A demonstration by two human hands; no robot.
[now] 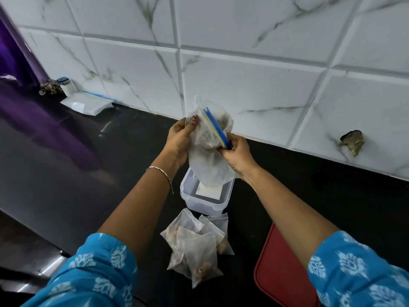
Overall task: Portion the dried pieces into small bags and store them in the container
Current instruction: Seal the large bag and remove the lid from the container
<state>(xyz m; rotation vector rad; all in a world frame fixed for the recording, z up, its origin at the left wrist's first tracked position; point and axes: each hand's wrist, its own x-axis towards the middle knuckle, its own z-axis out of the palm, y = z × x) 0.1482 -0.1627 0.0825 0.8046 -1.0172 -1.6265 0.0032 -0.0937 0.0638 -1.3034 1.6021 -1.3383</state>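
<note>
**Large zip bag held over the open container**

The large zip bag [208, 149] hung in the air above the clear container [204, 201], held between both hands near the tiled wall. Its long axis ran roughly upright, the mouth at the top and the loose lower end drooping down into the container's opening. The blue zip strip [218, 130] slanted from upper left down to lower right. Brownish dried pieces showed dimly through the cloudy plastic in the upper part of the bag.

The left hand [180, 140] gripped the bag's left edge, thumb pressed on the film near the top. The right hand [238, 155] pinched the lower end of the zip strip, its fingers curled round it. The two hands were apart, with the bag stretched between them.

The container stood on the black counter [298, 185], lidless, a white patch showing at its bottom. Just in front of it lay a heap of small bags [195, 247], filled with dried pieces and overlapping one another. A red lid [280, 269] lay to the right of the heap. Well away to the left, against the wall, lay a flat packet of bags [87, 104] beside a small white jar [66, 85].
</note>
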